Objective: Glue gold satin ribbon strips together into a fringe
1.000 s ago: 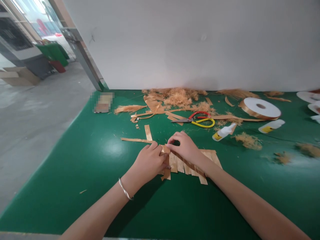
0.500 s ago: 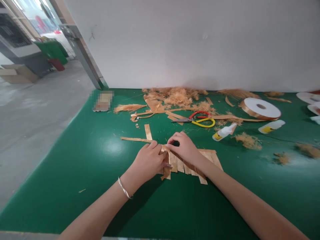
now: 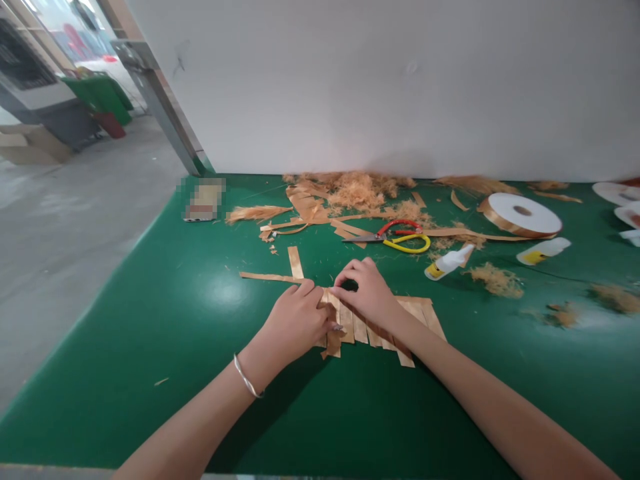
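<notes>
Hands over partly hidden ribbon strips

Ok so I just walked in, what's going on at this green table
A person is working with both bare hands on tan strips laid side by side on the green table. The left hand covers part of the row's left end; the right hand is at its far edge. Scissors, a ribbon roll and two bottles are farther back, untouched.

Cardboard box on grey floor; green bin beyond; pale wall.
</notes>
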The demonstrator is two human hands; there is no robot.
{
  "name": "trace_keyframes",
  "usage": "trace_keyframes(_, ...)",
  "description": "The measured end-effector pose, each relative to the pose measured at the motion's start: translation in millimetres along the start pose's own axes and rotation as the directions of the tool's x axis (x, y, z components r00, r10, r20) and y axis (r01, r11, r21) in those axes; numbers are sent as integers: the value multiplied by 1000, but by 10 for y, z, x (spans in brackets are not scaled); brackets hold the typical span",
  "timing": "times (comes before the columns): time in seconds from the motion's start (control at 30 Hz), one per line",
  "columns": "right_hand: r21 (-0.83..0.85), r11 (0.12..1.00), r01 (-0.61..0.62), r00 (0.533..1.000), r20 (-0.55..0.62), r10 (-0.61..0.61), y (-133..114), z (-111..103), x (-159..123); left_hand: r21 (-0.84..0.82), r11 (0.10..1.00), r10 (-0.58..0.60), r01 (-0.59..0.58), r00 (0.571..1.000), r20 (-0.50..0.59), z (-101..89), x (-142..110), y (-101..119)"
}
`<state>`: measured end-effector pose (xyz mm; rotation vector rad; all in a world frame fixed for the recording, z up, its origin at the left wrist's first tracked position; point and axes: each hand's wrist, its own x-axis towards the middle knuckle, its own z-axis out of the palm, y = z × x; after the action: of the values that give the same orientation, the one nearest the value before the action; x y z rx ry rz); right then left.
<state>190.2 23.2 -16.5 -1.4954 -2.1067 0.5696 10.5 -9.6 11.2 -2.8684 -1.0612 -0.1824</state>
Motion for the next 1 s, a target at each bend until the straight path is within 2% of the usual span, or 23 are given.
trace_keyframes(0.7,-27,999,46,994,-98,-49,67,92,0,29,999,17,-16,1000,-14,50,9,-17)
trace_keyframes(0.83,-71,995,64,983,-169,-75,66,47,-30,28,999,20,-20,1000,-19,55,9,-22)
trace_keyframes(1.0,-173,976,132,952,-253,-174,71,-64,-185,33,999,12,-12,1000,-7,44,13,-18)
